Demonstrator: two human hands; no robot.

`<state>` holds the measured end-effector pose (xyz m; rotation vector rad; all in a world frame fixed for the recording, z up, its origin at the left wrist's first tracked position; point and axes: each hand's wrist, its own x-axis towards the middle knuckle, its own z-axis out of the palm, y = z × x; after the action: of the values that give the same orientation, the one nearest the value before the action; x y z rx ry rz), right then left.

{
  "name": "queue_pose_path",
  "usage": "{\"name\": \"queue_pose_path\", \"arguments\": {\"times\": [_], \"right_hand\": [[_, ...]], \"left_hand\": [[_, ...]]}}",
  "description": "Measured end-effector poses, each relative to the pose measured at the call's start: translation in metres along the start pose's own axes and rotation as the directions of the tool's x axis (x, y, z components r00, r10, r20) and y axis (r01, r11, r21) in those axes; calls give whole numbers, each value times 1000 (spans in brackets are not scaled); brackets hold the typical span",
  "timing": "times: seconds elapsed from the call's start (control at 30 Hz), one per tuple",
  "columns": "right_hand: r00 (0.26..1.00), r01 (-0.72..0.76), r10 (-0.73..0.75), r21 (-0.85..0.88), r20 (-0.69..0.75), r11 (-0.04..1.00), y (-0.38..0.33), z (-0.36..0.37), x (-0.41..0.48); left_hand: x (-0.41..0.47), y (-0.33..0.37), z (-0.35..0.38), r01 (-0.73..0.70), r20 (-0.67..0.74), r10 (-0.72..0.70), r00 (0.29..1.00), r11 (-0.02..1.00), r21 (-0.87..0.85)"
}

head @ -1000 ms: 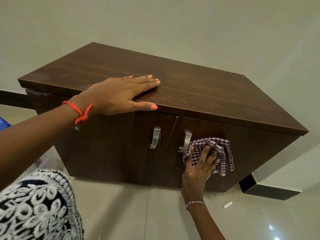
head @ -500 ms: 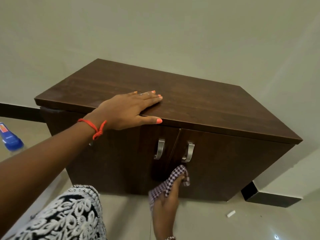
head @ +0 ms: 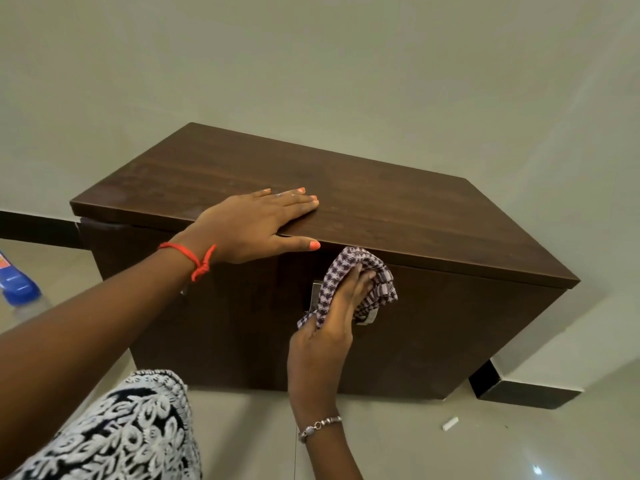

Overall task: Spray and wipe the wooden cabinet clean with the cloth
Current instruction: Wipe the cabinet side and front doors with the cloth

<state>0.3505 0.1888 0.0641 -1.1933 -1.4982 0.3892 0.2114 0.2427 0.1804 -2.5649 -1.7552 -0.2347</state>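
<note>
- Since the frame half a second before, the right hand (head: 323, 336) had carried the cloth (head: 360, 284) up from the bottom edge of the doors to the top of the cabinet front, just under the overhanging top, and the camera had tilted so the cabinet sat lower in the frame
- Head view, centre: the wooden cabinet (head: 346, 188) stood on a pale tiled floor (head: 398, 441) against a plain wall, its dark brown top filling the middle of the frame
- Centre right: the right hand was closed around the bunched purple-and-white checked cloth, pressing it against the door front over the metal handles (head: 314, 295), which were mostly hidden behind it; a thin silver bracelet (head: 318, 427) circled that wrist
- Centre left: the left hand (head: 258, 226) lay open and flat, palm down on the front edge of the cabinet top, thumb hanging over the edge, gripping nothing; a red thread (head: 194, 259) was tied at the wrist
- Left edge: a spray bottle (head: 17, 289) with a blue cap stood on the floor, well apart from the cabinet
- Lower left: black-and-white patterned clothing (head: 121, 431) covered the person's knee
- Lower right: a small white scrap (head: 450, 423) lay on the floor near a dark skirting corner (head: 519, 393)
</note>
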Motion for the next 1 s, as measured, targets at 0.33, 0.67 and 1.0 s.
{"name": "queue_pose_path", "arguments": {"times": [0.33,0.67,1.0], "right_hand": [[990,141,-142,-227,10,964,48,10,-19],[983,180,-172,-202,58,963,69,3,-25],[986,-23,28,-32,166,999,90,-5,-51]], "left_hand": [[0,-1,0,5,4,-5,1000,1000,-15],[0,2,-3,35,42,-34,999,999,-7],[-3,9,-8,42,31,-41,999,999,-28]]}}
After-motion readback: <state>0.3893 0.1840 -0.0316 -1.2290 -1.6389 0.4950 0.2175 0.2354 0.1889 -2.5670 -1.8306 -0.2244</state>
